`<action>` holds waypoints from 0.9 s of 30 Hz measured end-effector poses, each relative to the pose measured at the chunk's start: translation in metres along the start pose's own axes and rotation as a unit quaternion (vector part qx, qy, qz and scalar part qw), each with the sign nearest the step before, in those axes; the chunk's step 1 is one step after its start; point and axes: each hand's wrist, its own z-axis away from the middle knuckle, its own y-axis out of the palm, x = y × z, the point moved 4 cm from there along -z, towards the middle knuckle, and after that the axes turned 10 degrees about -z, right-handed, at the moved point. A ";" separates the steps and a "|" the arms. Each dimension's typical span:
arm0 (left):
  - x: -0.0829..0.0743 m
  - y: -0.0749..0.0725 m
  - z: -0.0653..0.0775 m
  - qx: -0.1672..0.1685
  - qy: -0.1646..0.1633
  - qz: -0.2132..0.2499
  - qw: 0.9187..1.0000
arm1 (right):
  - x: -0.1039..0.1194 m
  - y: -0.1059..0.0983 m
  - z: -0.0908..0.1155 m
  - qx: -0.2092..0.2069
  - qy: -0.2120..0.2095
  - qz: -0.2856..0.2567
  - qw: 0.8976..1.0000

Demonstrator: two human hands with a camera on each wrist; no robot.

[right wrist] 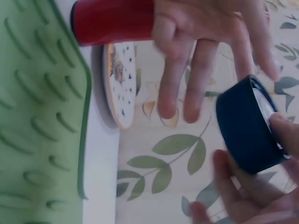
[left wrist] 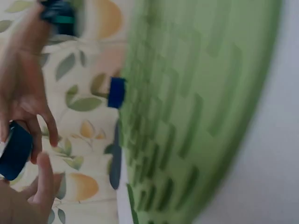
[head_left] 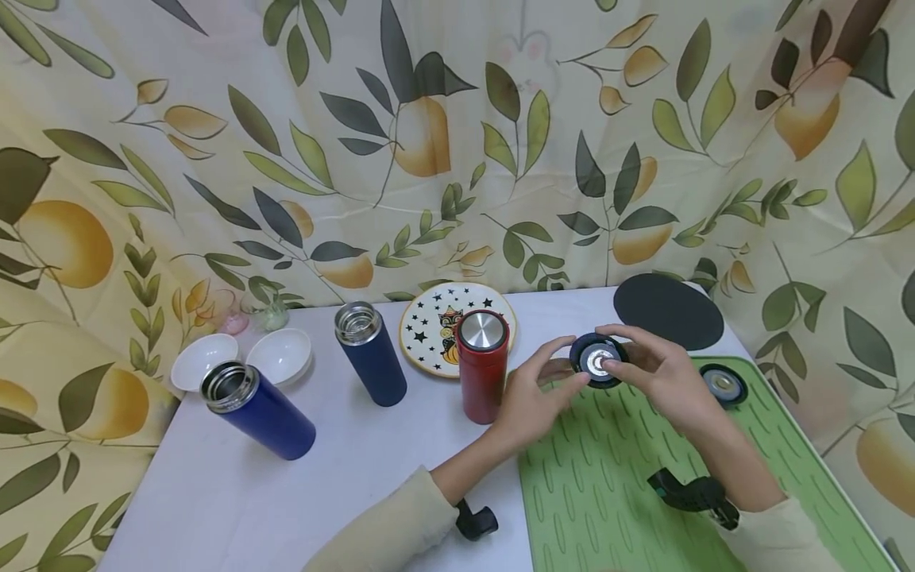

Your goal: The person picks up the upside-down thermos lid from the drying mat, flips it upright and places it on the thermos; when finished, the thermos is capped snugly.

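A dark blue lid (head_left: 596, 361) with a silver centre is held up between both hands above the green ribbed mat (head_left: 608, 492). My right hand (head_left: 627, 356) grips its right side, fingers curled over the rim; the lid (right wrist: 247, 126) shows close in the right wrist view. My left hand (head_left: 565, 367) pinches its left edge with thumb and forefinger, the other fingers (right wrist: 170, 88) spread loose. A red flask (head_left: 483, 367) with a steel top stands just left of the left hand. In the left wrist view the lid (left wrist: 16, 150) sits between fingers of both hands.
A second dark lid (head_left: 723, 384) lies on the mat's far right. Two open blue flasks (head_left: 370, 355) (head_left: 257, 409), two white bowls (head_left: 243, 359), a star-patterned plate (head_left: 432, 330) and a black disc (head_left: 668, 312) stand on the white table (head_left: 343, 477). Leaf-print cloth surrounds it.
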 end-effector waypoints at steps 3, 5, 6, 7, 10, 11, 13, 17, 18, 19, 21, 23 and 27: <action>-0.010 -0.002 0.001 0.029 -0.072 0.113 0.991 | 0.005 0.002 0.003 -0.020 -0.057 0.021 0.998; -0.013 -0.001 0.001 0.042 -0.109 0.167 0.979 | 0.008 0.004 0.003 -0.027 -0.096 0.025 0.995; -0.013 -0.001 0.001 0.048 -0.126 0.192 0.972 | 0.009 0.005 0.004 -0.031 -0.112 0.025 0.993; -0.013 0.001 0.001 0.054 -0.139 0.215 0.965 | 0.010 0.005 0.004 -0.034 -0.128 0.022 0.991; -0.010 0.005 -0.001 0.086 -0.170 0.273 0.943 | 0.012 0.008 0.005 -0.037 -0.168 0.004 0.985; -0.011 0.005 -0.001 0.098 -0.177 0.287 0.936 | 0.012 0.009 0.005 -0.035 -0.180 -0.001 0.983; -0.012 0.005 -0.001 0.117 -0.187 0.309 0.925 | 0.013 0.011 0.005 -0.032 -0.198 -0.009 0.980; -0.011 0.004 -0.003 0.127 -0.204 0.331 0.912 | 0.013 0.014 0.006 -0.025 -0.216 -0.009 0.976; -0.011 0.004 -0.003 0.126 -0.208 0.334 0.911 | 0.013 0.014 0.006 -0.024 -0.211 -0.007 0.977; -0.010 0.004 -0.003 0.124 -0.211 0.334 0.910 | 0.013 0.014 0.006 -0.022 -0.202 -0.003 0.979; -0.009 0.004 -0.004 0.119 -0.215 0.333 0.910 | 0.012 0.013 0.006 -0.014 -0.174 0.011 0.985; -0.008 0.004 -0.004 0.114 -0.218 0.330 0.911 | 0.012 0.010 0.006 0.002 -0.126 0.028 0.992; -0.006 0.004 -0.004 0.106 -0.221 0.322 0.915 | 0.011 0.002 0.003 0.052 -0.030 0.034 0.998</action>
